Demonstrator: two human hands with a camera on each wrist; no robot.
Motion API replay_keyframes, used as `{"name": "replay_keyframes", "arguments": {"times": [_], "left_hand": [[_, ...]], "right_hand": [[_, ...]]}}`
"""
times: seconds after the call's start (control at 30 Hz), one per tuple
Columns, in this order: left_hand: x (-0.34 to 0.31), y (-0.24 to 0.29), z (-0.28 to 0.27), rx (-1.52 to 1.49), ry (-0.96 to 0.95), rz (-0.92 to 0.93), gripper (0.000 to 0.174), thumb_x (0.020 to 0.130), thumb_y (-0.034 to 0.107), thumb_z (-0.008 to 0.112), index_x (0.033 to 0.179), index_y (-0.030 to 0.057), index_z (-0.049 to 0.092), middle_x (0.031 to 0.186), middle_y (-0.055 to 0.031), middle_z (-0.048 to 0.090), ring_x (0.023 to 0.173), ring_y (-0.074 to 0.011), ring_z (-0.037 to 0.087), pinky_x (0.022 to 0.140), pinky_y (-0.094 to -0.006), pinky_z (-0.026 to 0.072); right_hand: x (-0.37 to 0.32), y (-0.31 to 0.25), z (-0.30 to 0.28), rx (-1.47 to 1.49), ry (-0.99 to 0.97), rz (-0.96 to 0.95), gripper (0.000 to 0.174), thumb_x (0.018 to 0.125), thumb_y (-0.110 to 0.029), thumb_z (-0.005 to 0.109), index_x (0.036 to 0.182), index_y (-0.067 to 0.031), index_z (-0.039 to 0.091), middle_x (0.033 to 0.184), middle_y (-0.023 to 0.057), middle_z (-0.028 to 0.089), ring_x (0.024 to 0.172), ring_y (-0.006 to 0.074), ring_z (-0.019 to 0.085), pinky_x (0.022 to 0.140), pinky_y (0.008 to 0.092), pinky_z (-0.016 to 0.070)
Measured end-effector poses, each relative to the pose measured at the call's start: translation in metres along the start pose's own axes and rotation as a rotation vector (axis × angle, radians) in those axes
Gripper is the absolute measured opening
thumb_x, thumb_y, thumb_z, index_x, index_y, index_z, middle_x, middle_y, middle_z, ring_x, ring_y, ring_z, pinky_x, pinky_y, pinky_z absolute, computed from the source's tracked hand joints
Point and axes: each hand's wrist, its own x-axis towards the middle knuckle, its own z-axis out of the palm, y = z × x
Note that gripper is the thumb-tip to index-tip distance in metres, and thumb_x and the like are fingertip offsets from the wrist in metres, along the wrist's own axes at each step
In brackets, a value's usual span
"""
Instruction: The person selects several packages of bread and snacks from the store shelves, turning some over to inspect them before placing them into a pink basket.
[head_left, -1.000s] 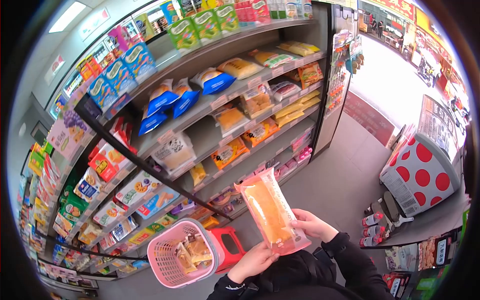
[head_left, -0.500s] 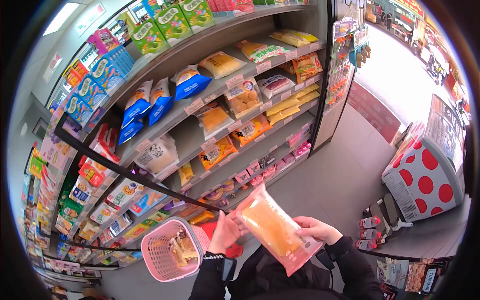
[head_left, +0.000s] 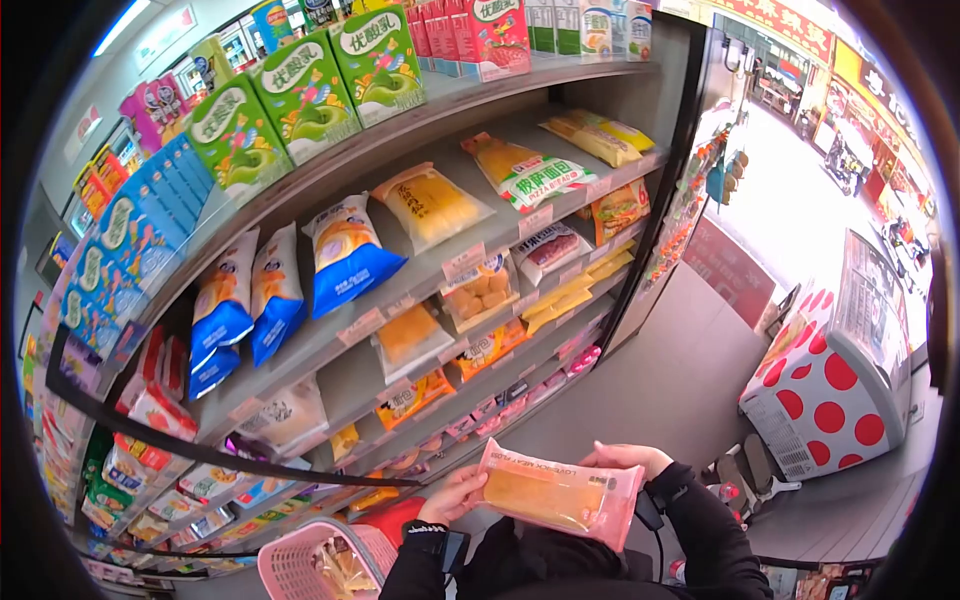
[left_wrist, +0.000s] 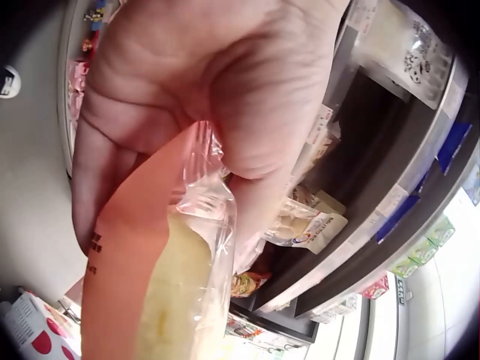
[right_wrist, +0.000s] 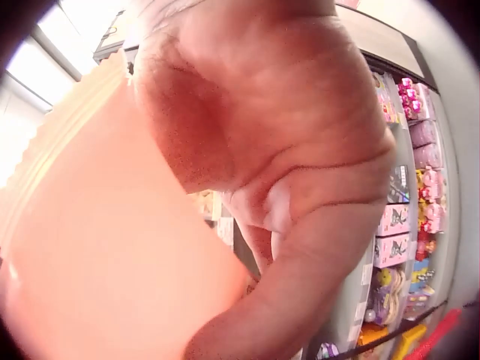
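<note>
- Pink basket (head_left: 295, 570) low at left, just beside left sleeve; wrapped snack packs (head_left: 335, 565) inside.
- Left hand (head_left: 455, 493) pinches left short end of pink bread packet (head_left: 558, 497), thumb on top of wrapper.
- Packet held before chest, below shelves (head_left: 365, 380) of bagged bread. Long axis runs left to right, nearly level.
- Right hand (head_left: 628, 458) grasps right end, fingers curled over far edge.
- One hand per end; basket lies down-left of packet, nearer left hand.
- Red-dotted freezer (head_left: 830, 390) far right.

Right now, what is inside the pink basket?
The pink basket holds a few clear-wrapped snack packets. Its lower part is cut off by the picture edge, so anything deeper is unseen.
</note>
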Motion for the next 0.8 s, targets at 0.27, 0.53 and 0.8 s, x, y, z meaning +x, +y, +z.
{"name": "replay_keyframes", "arguments": {"times": [0.27, 0.53, 0.8], "left_hand": [[0.047, 0.016, -0.025, -0.172, 0.096, 0.032, 0.030, 0.083, 0.016, 0.047, 0.108, -0.0012, 0.044, 0.102, -0.0084, 0.053, 0.090, -0.0158, 0.053, 0.074, -0.0284, 0.0438], [0.116, 0.020, -0.008, -0.217, 0.378, 0.008, 0.018, 0.080, 0.014, 0.053, 0.093, 0.0030, 0.051, 0.083, -0.0036, 0.054, 0.071, -0.0129, 0.053, 0.064, -0.0279, 0.0451], [0.205, -0.006, 0.005, -0.390, 0.449, 0.011, 0.012, 0.079, 0.014, 0.054, 0.087, 0.0048, 0.052, 0.080, -0.0046, 0.054, 0.065, -0.0142, 0.052, 0.056, -0.0275, 0.0450]], "right_hand": [[0.016, 0.000, -0.067, 0.606, -0.059, -0.284, 0.064, 0.084, -0.049, 0.025, 0.117, 0.0052, 0.032, 0.114, 0.0164, 0.045, 0.099, 0.0261, 0.049, 0.082, 0.0386, 0.0416], [0.013, -0.033, -0.103, 0.384, 0.362, -0.414, 0.036, 0.085, -0.018, 0.041, 0.111, 0.0076, 0.038, 0.103, 0.0159, 0.049, 0.090, 0.0210, 0.052, 0.078, 0.0311, 0.0445], [0.033, -0.082, -0.211, 0.343, 0.511, -0.248, 0.030, 0.079, -0.005, 0.049, 0.105, 0.0083, 0.042, 0.092, 0.0118, 0.052, 0.079, 0.0169, 0.055, 0.070, 0.0250, 0.0481]]}}
